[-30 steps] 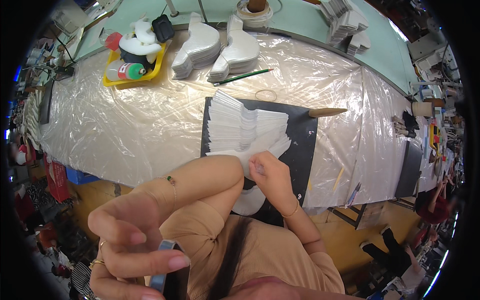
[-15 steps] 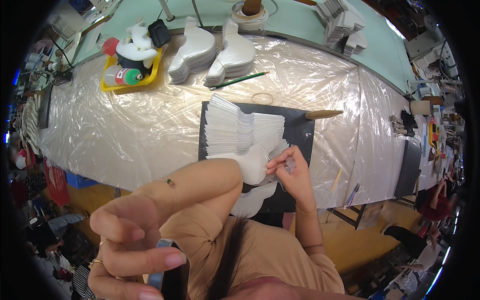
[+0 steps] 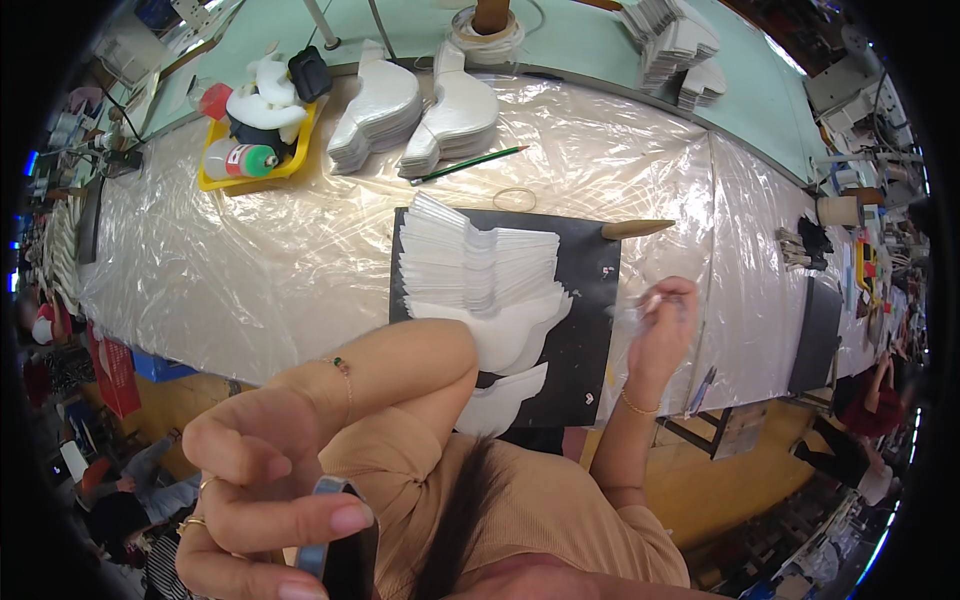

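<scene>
Close below the camera, my left hand [image 3: 260, 490] is curled round a dark object with a bluish metallic rim [image 3: 335, 530]; most of it is hidden. My right hand [image 3: 662, 335] is off the right edge of a black board [image 3: 590, 330], blurred, its fingertips drawn together around something small and pale that I cannot make out. On the board lies a fanned row of white curved cut-out sheets [image 3: 480, 260], overlapping one another. One separate white piece [image 3: 505, 400] rests nearer my body. My left forearm passes over the board's near left part.
A wooden cone-shaped tool [image 3: 638, 229] lies at the board's far right corner. Beyond are a rubber band [image 3: 514, 199], a green pencil [image 3: 470, 163], two stacks of white cut-outs [image 3: 375, 110] and a yellow basket [image 3: 312, 130] with bottles. A pen [image 3: 703, 388] lies near the front edge.
My right hand has moved right, away from the white sheets to beyond the board's edge. The left hand keeps its place and its hold.
</scene>
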`<state>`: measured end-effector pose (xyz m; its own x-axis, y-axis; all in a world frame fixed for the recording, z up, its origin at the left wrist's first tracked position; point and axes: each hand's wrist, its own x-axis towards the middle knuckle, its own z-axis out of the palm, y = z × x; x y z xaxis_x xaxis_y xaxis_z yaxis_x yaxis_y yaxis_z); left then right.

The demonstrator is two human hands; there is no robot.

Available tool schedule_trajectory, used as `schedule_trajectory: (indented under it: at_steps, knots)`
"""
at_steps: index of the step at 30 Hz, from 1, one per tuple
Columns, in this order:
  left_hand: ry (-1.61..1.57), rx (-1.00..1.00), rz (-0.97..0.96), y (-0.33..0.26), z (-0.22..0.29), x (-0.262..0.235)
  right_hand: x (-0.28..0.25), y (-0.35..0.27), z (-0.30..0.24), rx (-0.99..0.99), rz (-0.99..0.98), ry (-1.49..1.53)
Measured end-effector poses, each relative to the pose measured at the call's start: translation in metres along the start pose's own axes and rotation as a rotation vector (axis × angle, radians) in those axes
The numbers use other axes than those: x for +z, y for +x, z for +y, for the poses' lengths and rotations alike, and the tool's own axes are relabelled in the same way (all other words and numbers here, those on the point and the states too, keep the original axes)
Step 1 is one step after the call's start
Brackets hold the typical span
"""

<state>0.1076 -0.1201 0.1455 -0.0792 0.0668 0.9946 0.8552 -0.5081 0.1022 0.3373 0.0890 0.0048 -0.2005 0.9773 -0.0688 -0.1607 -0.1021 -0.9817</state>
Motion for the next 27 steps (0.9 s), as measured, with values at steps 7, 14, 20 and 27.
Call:
schedule_trajectory:
  at_steps: [7,14,20,27]
  knots:
    - [-0.027,-0.024,-0.019,0.002,0.001,0.003,-0.001,-0.006,-0.017,-0.086,-0.071,-0.51]
    - [-0.047,-0.018,-0.05,0.002,0.0,0.0,0.013,-0.036,0.01,-0.252,-0.384,-0.558]
    - [-0.05,-0.007,-0.008,0.0,0.001,0.0,0.018,-0.049,0.017,0.093,-0.364,-0.676]
    - [-0.066,-0.013,0.015,-0.001,0.002,-0.002,0.027,-0.049,0.02,0.1,-0.349,-0.71]
